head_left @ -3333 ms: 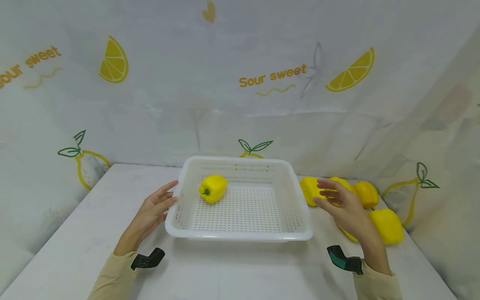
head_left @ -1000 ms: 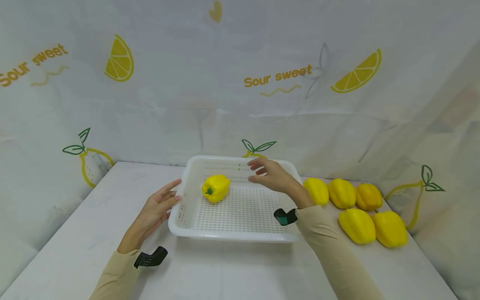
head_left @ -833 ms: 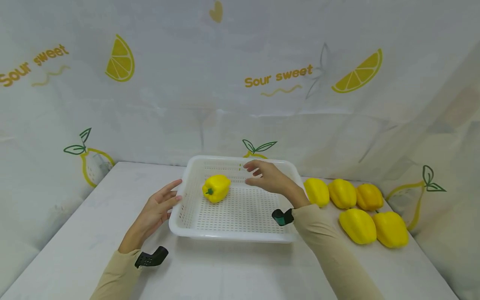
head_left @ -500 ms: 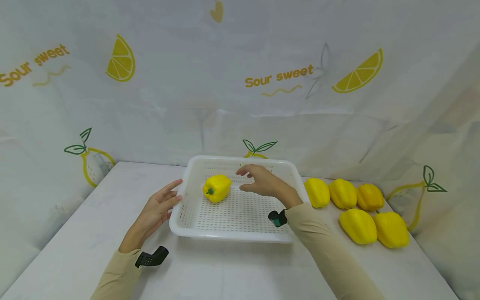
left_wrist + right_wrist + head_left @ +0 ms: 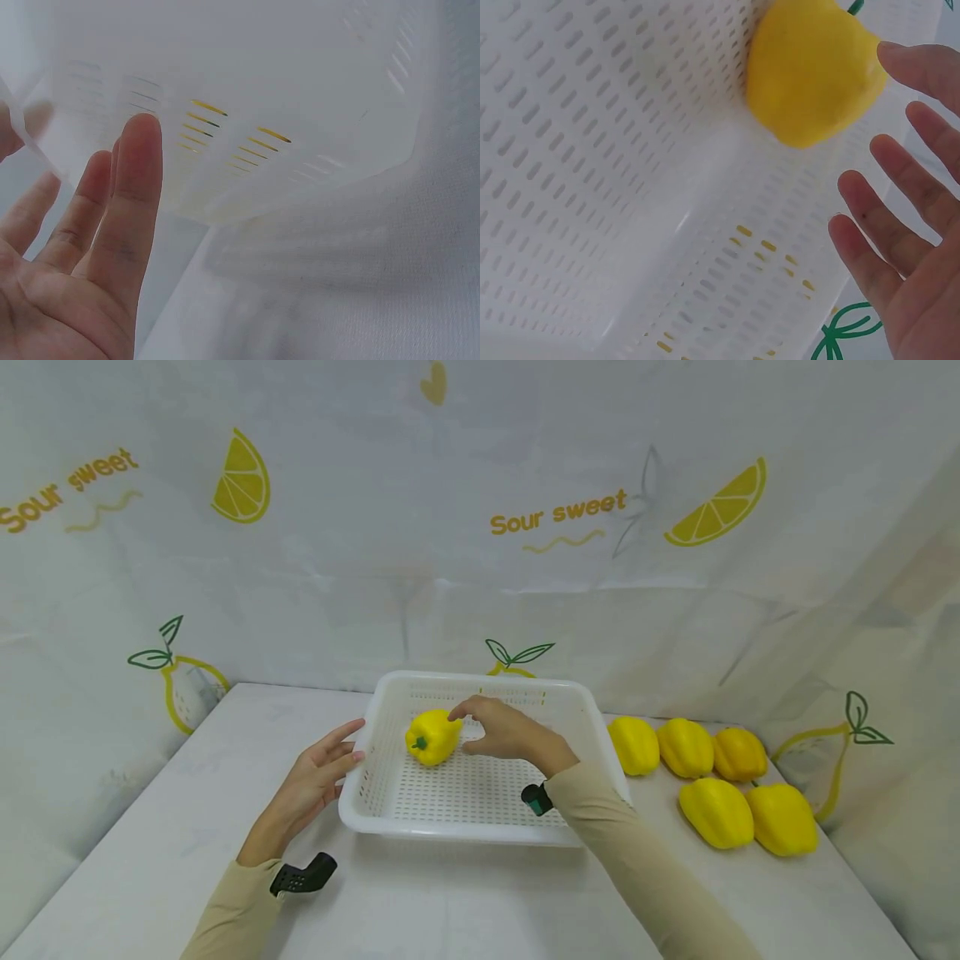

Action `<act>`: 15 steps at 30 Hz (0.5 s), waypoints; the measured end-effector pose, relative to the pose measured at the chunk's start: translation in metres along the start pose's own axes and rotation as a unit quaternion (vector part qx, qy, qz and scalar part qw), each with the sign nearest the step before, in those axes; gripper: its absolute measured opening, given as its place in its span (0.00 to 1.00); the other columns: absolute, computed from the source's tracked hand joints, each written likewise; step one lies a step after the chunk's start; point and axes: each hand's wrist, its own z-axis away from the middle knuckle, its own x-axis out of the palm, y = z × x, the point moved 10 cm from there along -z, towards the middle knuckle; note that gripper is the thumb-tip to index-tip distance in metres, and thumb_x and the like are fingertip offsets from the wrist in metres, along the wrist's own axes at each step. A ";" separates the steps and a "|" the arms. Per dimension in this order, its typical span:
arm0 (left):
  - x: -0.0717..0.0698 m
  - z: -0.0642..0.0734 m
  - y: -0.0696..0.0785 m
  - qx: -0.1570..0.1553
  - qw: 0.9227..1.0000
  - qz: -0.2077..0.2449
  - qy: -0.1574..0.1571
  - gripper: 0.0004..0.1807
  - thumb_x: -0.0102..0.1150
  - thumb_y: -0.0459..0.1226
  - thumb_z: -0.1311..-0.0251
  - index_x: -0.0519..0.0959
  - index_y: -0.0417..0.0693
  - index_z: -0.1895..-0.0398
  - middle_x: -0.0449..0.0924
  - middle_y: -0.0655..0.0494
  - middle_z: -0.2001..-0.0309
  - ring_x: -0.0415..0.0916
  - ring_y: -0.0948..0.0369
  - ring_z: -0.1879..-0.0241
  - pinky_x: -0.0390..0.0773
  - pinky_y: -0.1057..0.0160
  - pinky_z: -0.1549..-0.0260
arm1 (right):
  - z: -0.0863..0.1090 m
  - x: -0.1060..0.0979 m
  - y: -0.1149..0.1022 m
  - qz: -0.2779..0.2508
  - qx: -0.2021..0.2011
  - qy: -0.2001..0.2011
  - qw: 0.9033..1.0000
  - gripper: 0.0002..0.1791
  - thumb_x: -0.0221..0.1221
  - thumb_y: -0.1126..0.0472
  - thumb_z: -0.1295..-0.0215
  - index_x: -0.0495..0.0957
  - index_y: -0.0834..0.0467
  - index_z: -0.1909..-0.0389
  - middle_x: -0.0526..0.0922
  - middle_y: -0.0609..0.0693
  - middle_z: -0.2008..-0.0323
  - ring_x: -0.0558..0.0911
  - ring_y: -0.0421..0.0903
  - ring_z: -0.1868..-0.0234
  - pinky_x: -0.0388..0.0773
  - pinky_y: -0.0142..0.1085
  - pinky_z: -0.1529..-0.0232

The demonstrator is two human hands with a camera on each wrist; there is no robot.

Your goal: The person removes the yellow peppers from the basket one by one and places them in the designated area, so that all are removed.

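Observation:
A yellow bell pepper (image 5: 433, 737) with a green stem lies in the left part of a white perforated plastic basket (image 5: 480, 835). My left hand (image 5: 311, 785) is at the basket's left side, fingers loosely extended. In the left wrist view, the fingers of that hand (image 5: 90, 247) are close to the outer wall; firm contact is hard to tell. Over the basket, my right hand (image 5: 506, 732) reaches toward the pepper, thumb and fingers spread. The right wrist view has that hand (image 5: 915, 202) beside the pepper (image 5: 814, 75), holding nothing.
Several yellow bell peppers (image 5: 715, 812) lie in two rows on the white table (image 5: 480, 902), right of the basket. A white cloth backdrop (image 5: 480, 610) with printed lemons rises behind the table.
From over the peppers on the right, my right hand has moved left across the basket to the lone pepper's side. My left hand stays by the basket's left side.

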 end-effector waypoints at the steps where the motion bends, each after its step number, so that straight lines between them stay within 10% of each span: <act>1: 0.000 0.000 0.000 0.000 1.000 -0.001 0.000 0.37 0.53 0.36 0.28 0.48 0.46 0.21 0.77 0.64 0.49 0.80 0.67 0.52 0.84 0.62 0.54 | -0.001 0.002 0.000 0.005 0.002 -0.003 1.000 0.27 0.65 0.59 0.36 0.74 0.54 0.36 0.73 0.51 0.33 0.70 0.51 0.32 0.68 0.47 0.29; 15: 0.000 0.000 -0.001 0.000 1.000 -0.004 0.002 0.37 0.53 0.37 0.28 0.49 0.46 0.21 0.76 0.63 0.49 0.80 0.67 0.52 0.84 0.61 0.54 | -0.013 0.015 -0.011 0.034 -0.041 0.009 0.999 0.29 0.67 0.59 0.37 0.73 0.52 0.35 0.69 0.50 0.31 0.71 0.50 0.32 0.68 0.46 0.29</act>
